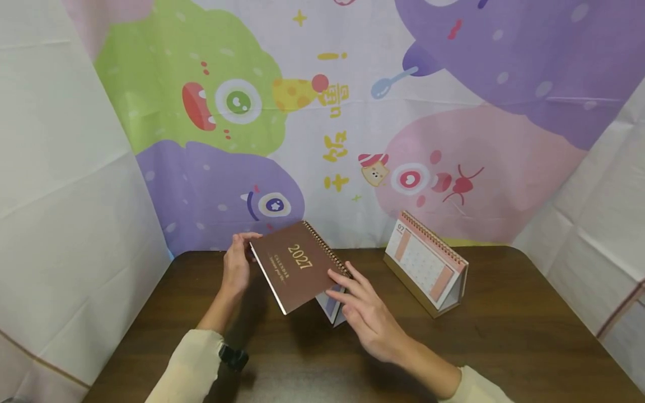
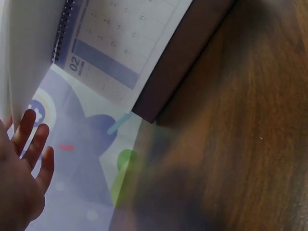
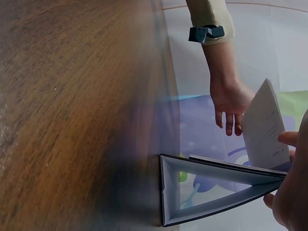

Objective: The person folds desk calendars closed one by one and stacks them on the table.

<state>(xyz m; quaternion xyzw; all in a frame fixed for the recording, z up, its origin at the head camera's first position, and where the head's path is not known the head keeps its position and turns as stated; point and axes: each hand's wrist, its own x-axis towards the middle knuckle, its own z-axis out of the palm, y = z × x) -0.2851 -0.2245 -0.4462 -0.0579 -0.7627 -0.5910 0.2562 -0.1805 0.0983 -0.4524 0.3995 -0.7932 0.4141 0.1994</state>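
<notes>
A desk calendar [image 1: 287, 280] with a brown cover, gold "2027" and spiral binding is at mid-table, its cover swung up toward the left. My left hand [image 1: 237, 263] pinches the lifted leaves at their outer corner. Below them, the left wrist view shows a blue-banded month page [image 2: 113, 45] marked "02" above a brown base strip [image 2: 178, 62]. At the spiral end, my right hand [image 1: 370, 313] holds the calendar, fingers spread over cover and binding. Its triangular stand [image 3: 216, 211] shows side-on in the right wrist view, partly covered by that hand.
A second desk calendar [image 1: 425, 263], pink-topped and marked "07", stands upright to the right on the dark wooden table [image 1: 504, 336]. A cartoon-printed cloth [image 1: 312, 33] hangs behind the table, and pale cloth walls [image 1: 50, 168] flank it.
</notes>
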